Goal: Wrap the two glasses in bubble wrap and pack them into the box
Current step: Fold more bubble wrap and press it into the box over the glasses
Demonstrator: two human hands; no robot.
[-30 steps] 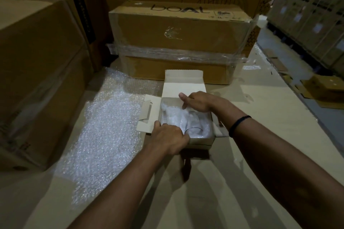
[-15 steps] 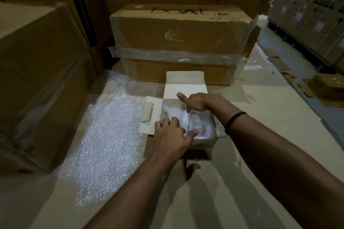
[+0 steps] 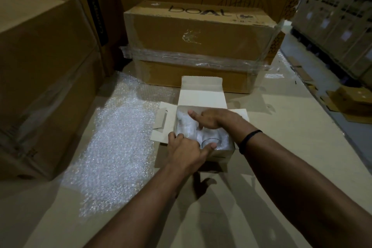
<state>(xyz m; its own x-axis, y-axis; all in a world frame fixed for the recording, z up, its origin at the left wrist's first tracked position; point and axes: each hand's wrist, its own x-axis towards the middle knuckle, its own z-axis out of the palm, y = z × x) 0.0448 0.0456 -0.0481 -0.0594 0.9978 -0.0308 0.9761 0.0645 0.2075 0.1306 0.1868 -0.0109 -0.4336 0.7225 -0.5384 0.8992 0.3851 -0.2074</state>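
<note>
Cardboard covers the table (image 3: 261, 177) under my forearms. Nearest on it, my left hand (image 3: 185, 151) is curled over the near-left end of the box (image 3: 222, 156). Its fingers hook down round the wrapped glasses (image 3: 186, 127) and its thumb stretches along the near wall, so the bundle is pinned low and the box cannot slide. Both glasses are inside, swaddled in bubble wrap, and 1 clear rim shows just past my thumb. My right hand (image 3: 210, 120) comes in from the right with its index finger straight across the top of the bundle. Its other fingers are folded down on the wrap, and I cannot tell whether they pinch it. I judge this to be the seating step: pressing the 2 pieces below the rim so the open flaps can fold over. Spare wrap (image 3: 116, 147) lies flat to the left, close by if padding runs short. Beyond, a taped carton (image 3: 201, 34) stands just behind the rear flap, with bigger cartons stacked left and behind.
</note>
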